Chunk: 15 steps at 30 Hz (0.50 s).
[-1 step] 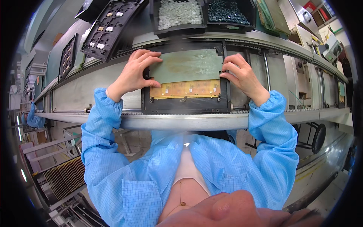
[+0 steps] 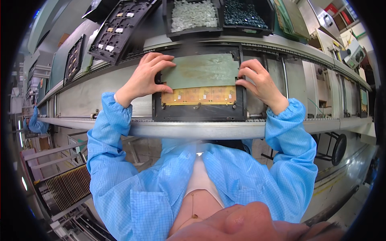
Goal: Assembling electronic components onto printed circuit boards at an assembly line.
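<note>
A flat grey-green plate (image 2: 203,70) with worn, whitish marks lies over the upper part of a yellow-orange circuit board panel (image 2: 209,94). The panel sits in a black frame (image 2: 197,116) on the conveyor rails. At the plate's left edge is my left hand (image 2: 148,75), its fingers curled at the upper corner and its thumb at the lower one. My right hand (image 2: 259,82) pinches the right edge with bent fingers and thumb. Along the panel's lower edge, small pegs stand on the frame. The plate hides the rest of the panel.
Behind the rails stand a black bin of clear-white small parts (image 2: 194,16) and one of dark blue parts (image 2: 246,15). A black tray (image 2: 120,30) with small parts leans at the far left. Several green sheets (image 2: 291,20) stand far right. The front conveyor rail (image 2: 197,131) runs before me.
</note>
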Available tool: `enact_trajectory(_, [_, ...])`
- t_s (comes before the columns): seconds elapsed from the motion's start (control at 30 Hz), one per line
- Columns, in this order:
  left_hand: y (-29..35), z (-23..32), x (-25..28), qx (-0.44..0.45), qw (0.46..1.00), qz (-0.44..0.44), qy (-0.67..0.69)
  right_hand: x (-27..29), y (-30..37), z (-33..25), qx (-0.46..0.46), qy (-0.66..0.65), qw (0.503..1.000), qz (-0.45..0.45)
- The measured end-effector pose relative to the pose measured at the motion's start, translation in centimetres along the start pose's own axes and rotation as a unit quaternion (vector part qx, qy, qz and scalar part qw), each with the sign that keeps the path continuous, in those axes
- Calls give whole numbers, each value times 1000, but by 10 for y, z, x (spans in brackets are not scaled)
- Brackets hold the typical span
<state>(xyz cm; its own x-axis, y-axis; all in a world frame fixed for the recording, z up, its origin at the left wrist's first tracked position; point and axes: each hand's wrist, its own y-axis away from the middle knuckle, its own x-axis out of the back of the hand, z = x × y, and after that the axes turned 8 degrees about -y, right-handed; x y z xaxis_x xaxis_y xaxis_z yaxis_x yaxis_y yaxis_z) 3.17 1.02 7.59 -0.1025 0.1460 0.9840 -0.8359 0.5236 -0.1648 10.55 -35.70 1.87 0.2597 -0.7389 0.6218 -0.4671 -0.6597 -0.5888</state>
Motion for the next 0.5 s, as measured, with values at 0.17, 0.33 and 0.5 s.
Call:
enact_trajectory(0.17, [-35, -2, -14, -17, 994, 105, -26, 7, 5, -15, -33, 21, 999, 9])
enact_trajectory(0.33, [-68, 16, -32, 40, 986, 112, -113, 3, 5, -27, -48, 33, 998, 28])
enact_trajectory(0.5, [-73, 24, -45, 28, 973, 190, -128, 4, 8, -24, -57, 46, 997, 31])
